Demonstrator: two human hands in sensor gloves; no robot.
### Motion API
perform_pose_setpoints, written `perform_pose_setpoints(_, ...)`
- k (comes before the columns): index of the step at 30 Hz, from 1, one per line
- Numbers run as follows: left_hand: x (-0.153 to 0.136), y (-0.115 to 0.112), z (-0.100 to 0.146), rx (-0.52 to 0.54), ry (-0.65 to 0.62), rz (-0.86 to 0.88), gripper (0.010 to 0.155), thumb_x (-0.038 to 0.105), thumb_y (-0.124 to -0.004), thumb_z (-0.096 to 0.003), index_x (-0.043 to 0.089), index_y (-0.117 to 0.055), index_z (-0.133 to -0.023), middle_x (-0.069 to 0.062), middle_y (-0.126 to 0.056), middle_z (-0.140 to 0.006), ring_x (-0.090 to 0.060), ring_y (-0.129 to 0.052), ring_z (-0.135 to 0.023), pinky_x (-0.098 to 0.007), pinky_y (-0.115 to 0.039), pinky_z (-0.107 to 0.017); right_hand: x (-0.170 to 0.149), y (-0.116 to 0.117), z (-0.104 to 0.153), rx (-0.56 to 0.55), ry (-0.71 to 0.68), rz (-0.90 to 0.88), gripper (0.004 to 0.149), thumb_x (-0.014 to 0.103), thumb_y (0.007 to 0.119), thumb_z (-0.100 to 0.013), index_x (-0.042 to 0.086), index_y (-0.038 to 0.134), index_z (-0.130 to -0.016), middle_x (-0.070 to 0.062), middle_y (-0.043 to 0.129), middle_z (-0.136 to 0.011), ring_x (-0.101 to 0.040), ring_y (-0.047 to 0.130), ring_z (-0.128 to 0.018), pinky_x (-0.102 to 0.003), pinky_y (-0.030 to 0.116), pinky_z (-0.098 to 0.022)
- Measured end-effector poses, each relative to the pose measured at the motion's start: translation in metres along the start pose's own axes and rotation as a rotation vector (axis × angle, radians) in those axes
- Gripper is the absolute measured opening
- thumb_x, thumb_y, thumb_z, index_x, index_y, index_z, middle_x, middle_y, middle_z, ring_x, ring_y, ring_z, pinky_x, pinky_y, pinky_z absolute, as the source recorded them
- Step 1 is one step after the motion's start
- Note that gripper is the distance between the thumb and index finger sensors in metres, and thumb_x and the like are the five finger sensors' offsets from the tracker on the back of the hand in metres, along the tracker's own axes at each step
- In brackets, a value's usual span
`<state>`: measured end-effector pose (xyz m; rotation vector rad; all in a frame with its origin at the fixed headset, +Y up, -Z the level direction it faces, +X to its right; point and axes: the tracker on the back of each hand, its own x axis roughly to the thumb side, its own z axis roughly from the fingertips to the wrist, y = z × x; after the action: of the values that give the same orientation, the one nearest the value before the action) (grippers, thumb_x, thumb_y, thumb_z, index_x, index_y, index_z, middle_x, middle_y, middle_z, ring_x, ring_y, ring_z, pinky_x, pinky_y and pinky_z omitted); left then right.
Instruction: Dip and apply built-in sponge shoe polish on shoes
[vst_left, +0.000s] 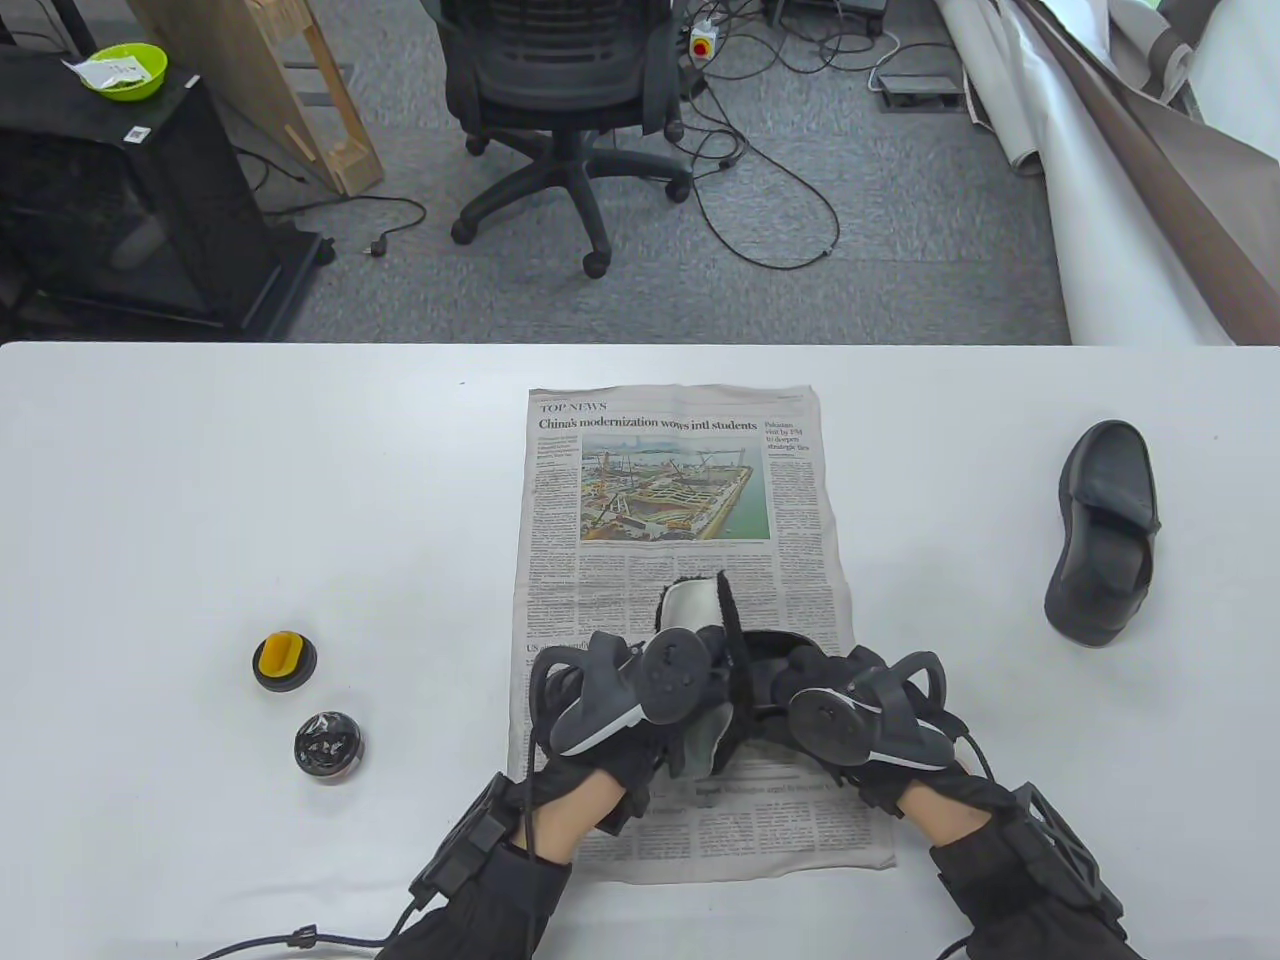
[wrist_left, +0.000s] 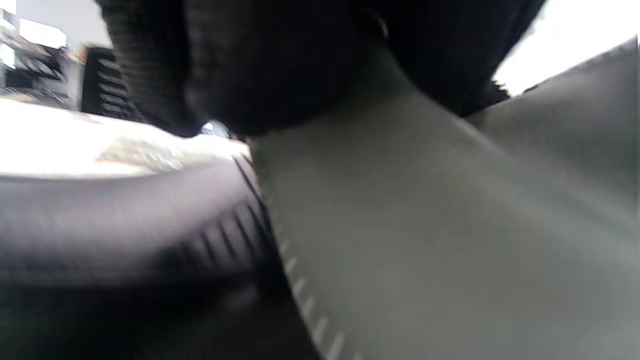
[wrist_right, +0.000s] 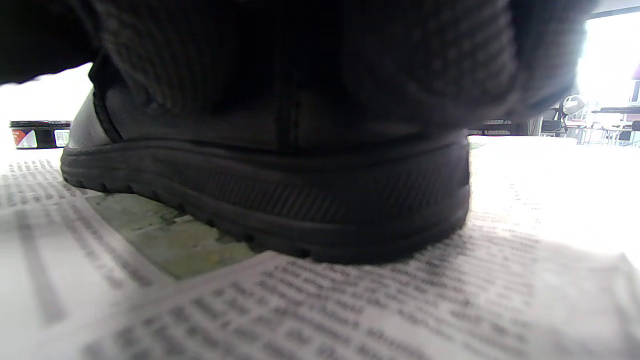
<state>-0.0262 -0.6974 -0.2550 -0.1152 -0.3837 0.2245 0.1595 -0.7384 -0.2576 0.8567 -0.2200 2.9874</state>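
Note:
A black shoe (vst_left: 762, 655) with a pale grey lining stands on the newspaper (vst_left: 680, 480) near the table's front edge. My left hand (vst_left: 615, 705) grips its left side, fingers on the grey lining (wrist_left: 425, 225). My right hand (vst_left: 850, 712) holds its right side, gloved fingers (wrist_right: 300, 65) curled over the upper above the ridged sole (wrist_right: 280, 200). The trackers hide most of the shoe in the table view. The open polish tin (vst_left: 328, 745) and its lid with the yellow sponge (vst_left: 285, 662) lie on the table to the left, untouched.
A second black shoe (vst_left: 1100, 530) lies on its side at the right of the white table (vst_left: 200, 500). Beyond the far edge are an office chair (vst_left: 560, 90), floor cables and a black cabinet. The tin (wrist_right: 40, 134) shows behind the held shoe.

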Motion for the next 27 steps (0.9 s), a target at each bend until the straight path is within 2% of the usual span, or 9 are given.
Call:
perform_pose_setpoints(3,0.005,-0.006,0.002,0.049,-0.008,-0.127,0.052,0.046,-0.089,-0.0424,0.035,-0.076,-0.092,0.004,-0.102,-0.056,-0.005,-0.1,-0.018,-0.042,-0.088,-0.053,0.0,0.0,0.0,0.0,-0.003,-0.002,0.043,0.059,0.08,-0.031,0.028,0.089,-0.059,-0.001,0.086,-0.066,-0.01,0.096,-0.021,-0.038,0.088,-0.043)
perform_pose_setpoints(13,-0.014,-0.005,0.013,0.039,0.054,-0.154,0.051,0.045,-0.092,-0.0413,0.035,-0.078,-0.09,0.006,-0.104,-0.054,-0.006,-0.101,-0.016,-0.042,-0.089,-0.052,0.0,0.0,0.0,0.002,0.002,0.003,0.043,0.059,0.08,-0.031,0.028,0.089,-0.059,-0.001,0.086,-0.066,-0.01,0.096,-0.022,-0.038,0.088,-0.044)
perform_pose_setpoints(23,-0.049,-0.003,0.015,-0.105,0.162,-0.181,0.051,0.045,-0.092,-0.0416,0.033,-0.079,-0.089,0.004,-0.105,-0.054,-0.006,-0.101,-0.016,-0.043,-0.088,-0.052,0.0,0.0,0.0,0.002,0.009,0.007,0.043,0.059,0.08,-0.031,0.028,0.089,-0.059,-0.001,0.086,-0.066,-0.01,0.096,-0.022,-0.038,0.087,-0.043)
perform_pose_setpoints(27,-0.062,0.003,0.017,-0.175,0.221,-0.248,0.051,0.045,-0.092,-0.0419,0.033,-0.079,-0.09,0.004,-0.104,-0.054,-0.006,-0.101,-0.017,-0.043,-0.088,-0.053,0.0,0.0,0.0,0.002,0.008,0.004,0.043,0.059,0.08,-0.031,0.028,0.089,-0.059,-0.001,0.086,-0.066,-0.01,0.096,-0.022,-0.038,0.088,-0.044)
